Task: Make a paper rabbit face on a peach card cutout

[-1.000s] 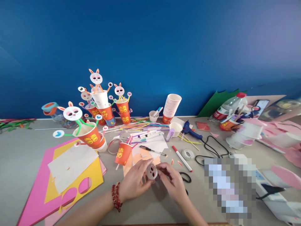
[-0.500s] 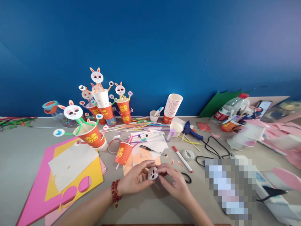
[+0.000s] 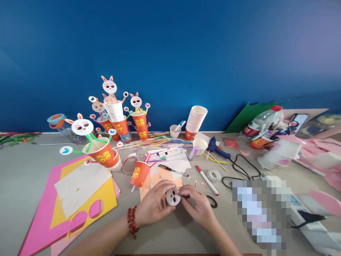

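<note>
Between my two hands is a small white paper disc with a rabbit face, showing dark eyes and pink shading. My left hand has its fingers and thumb around the disc's left edge. At its right edge my right hand pinches with thumb and fingertips. Just beyond the hands lie peach paper scraps and a black pen. Right of them are a red marker, a tape roll and two small ear-shaped paper pieces. An orange cup lies tilted behind my left hand.
Rabbit-faced cup figures stand at left behind pink and yellow sheets. A cup stack stands by the wall. A blue glue gun trails a black cord. A power strip, bottle and pink paper occupy the right.
The rabbit-face disc has turned to face the camera more fully and has shifted slightly. Both hands stay on it, and the table items look unmoved.
</note>
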A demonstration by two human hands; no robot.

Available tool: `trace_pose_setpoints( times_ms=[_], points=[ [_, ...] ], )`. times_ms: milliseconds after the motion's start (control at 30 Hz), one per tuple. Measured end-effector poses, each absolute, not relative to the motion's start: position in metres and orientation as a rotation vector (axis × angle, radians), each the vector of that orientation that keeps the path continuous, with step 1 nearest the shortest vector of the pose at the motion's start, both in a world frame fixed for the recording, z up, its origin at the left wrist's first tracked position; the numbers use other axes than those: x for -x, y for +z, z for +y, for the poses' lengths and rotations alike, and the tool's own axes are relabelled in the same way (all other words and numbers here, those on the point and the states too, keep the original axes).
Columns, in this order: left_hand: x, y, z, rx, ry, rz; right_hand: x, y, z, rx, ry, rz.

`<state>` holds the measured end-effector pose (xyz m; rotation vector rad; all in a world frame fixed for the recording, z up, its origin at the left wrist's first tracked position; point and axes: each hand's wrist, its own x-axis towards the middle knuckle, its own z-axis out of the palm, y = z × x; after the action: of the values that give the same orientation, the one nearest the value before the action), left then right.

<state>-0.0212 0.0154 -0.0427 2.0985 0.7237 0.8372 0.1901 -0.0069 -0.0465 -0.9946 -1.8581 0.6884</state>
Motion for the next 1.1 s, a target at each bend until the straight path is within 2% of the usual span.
trace_pose_setpoints(
  times_ms=[400, 633, 767, 900, 1100],
  points=[
    [0.019, -0.04, 0.009, -2.261, 0.997, 0.862, -0.182, -0.034, -0.008, 1.087, 0.646, -1.994],
    [0.015, -0.045, 0.013, -1.519, 0.899, 0.972, -0.179, -0.044, -0.009, 1.17, 0.811, -1.804],
    [0.013, -0.055, 0.013, -1.346, 0.895, 0.945, -0.176, -0.051, -0.009, 1.199, 0.98, -1.682],
    [0.012, -0.054, 0.011, -1.471, 0.879, 0.979, -0.174, -0.054, -0.009, 1.229, 0.985, -1.654],
    [0.021, -0.047, 0.012, -2.173, 1.134, 0.917, -0.177, -0.045, -0.012, 1.094, 0.81, -1.801]
  ],
)
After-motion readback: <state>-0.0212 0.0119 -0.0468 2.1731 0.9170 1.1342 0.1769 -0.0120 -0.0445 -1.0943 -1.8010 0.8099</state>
